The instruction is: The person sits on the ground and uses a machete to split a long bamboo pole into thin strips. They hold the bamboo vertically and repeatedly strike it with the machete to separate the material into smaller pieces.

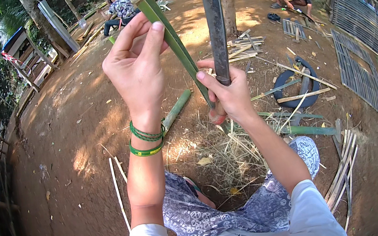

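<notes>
Shirt (312, 210) cloth is cut off by the lower edge. Above it, the left hand (142, 68) pinches a green strip (178, 51) near its top. Low on the strip, the right hand (231, 91) grips a knife (215, 25), its handle mostly hidden, its blade reaching the upper edge; whether these fingers also hold the strip is unclear. Shavings (237, 162) lie beneath; ground (76, 193) spreads wide on the left.

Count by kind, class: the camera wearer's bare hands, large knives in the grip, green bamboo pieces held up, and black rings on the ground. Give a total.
Hands: 2 (left hand, right hand)
Large knife: 1
Bamboo piece: 1
Black ring: 1
Total: 5
</notes>
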Available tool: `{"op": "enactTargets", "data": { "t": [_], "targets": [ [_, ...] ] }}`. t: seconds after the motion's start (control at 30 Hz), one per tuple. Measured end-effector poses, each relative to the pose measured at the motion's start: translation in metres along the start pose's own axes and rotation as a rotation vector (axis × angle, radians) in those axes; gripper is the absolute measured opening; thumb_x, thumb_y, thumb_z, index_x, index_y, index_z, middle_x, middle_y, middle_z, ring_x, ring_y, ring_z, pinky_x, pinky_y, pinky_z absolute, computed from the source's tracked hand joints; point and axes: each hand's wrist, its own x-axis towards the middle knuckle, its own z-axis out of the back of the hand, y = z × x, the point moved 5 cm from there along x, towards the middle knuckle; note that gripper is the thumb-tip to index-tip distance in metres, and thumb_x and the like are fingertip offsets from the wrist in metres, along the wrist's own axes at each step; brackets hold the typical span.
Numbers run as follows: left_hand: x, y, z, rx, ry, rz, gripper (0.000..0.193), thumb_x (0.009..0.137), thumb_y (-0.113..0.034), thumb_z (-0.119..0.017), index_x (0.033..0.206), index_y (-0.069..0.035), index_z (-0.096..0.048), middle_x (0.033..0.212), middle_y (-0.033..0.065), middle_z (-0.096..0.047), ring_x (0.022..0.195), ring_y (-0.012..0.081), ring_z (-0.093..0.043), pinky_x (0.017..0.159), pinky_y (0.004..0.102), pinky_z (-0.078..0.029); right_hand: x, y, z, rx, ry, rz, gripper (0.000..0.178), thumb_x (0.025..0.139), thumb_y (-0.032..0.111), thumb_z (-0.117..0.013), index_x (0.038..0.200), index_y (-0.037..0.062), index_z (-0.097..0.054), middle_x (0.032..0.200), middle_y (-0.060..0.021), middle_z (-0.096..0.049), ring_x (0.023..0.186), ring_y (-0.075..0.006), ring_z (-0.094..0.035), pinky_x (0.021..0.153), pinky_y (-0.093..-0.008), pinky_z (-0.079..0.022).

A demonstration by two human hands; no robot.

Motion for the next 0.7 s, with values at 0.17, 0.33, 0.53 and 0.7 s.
{"op": "enactTargets", "data": {
  "t": [0.17, 0.33, 0.53, 0.7],
  "targets": [
    [-0.002, 0.003, -0.003, 0.039, -0.07, -0.061, 0.027, 0.091, 0.001, -0.069, 0.117, 0.007, -0.068, 0.095, 0.0093, -0.073, 0.079, 0.0113, -0.069, 0.068, 0.0238, -0.058, -0.013, -0.014, -0.002, 0.026, -0.181, 0.078, 0.024, 0.085, 0.016, -0.08, 0.1, 0.0004, -0.069, 0.102, -0.0026, -0.062, 0.06, -0.0049, -0.053, 0.045, -0.0237, -0.04],
    [-0.005, 0.004, -0.007, 0.037, -0.129, -0.084, 0.027, 0.091, 0.001, -0.068, 0.117, 0.008, -0.067, 0.095, 0.0104, -0.073, 0.079, 0.0119, -0.07, 0.066, 0.0244, -0.058, -0.012, -0.023, -0.009, -0.065, -0.237, 0.265, 0.019, 0.082, 0.009, -0.081, 0.096, 0.0015, -0.07, 0.098, -0.0005, -0.058, 0.066, -0.005, -0.05, 0.052, -0.0222, -0.04],
    [-0.005, 0.005, -0.004, 0.031, -0.154, -0.086, 0.028, 0.091, 0.0, -0.069, 0.117, 0.008, -0.067, 0.095, 0.0119, -0.073, 0.08, 0.0126, -0.07, 0.067, 0.0251, -0.059, -0.008, -0.028, -0.012, -0.138, -0.376, 0.292, 0.02, 0.08, 0.007, -0.081, 0.094, 0.001, -0.067, 0.088, -0.0012, -0.06, 0.065, -0.0067, -0.051, 0.053, -0.0234, -0.041],
    [-0.008, 0.003, -0.006, 0.068, -0.177, -0.091, 0.028, 0.091, -0.001, -0.069, 0.118, 0.008, -0.067, 0.096, 0.0122, -0.073, 0.081, 0.0123, -0.07, 0.068, 0.025, -0.059, -0.005, -0.025, -0.011, -0.323, -0.423, 0.439, 0.019, 0.08, 0.008, -0.081, 0.09, 0.0, -0.067, 0.085, -0.0041, -0.061, 0.064, -0.0118, -0.053, 0.056, -0.0279, -0.041]
  ]
}}
